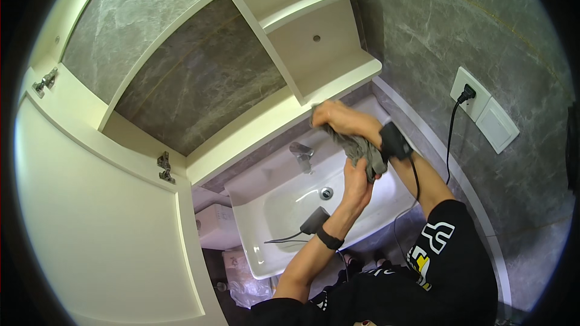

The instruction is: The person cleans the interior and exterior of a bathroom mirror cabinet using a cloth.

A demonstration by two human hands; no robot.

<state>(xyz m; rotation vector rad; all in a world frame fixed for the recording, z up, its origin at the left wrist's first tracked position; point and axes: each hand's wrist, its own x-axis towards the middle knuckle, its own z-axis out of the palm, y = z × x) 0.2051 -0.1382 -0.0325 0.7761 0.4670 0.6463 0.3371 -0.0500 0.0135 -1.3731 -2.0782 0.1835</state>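
A crumpled grey cloth (358, 145) stretches between my two hands above the right part of the white washbasin (281, 208). My left hand (358, 181) grips its lower end, thumb up along the fabric. The upper end is in my right hand (333, 115), which is bent at the wrist and slightly blurred, close to the bottom ledge of the white cabinet (253, 129). Below and left of the cloth are the chrome faucet (302, 154) and the round drain (326, 193). Black devices with cables are strapped to both wrists.
An open cabinet door (104, 217) on metal hinges (166, 167) fills the left side. Open shelves (317, 0) sit above my right hand. On the right wall, a black plug (466, 94) is in a socket. A white box (219, 226) and a plastic-wrapped package (247, 278) stand left of the basin.
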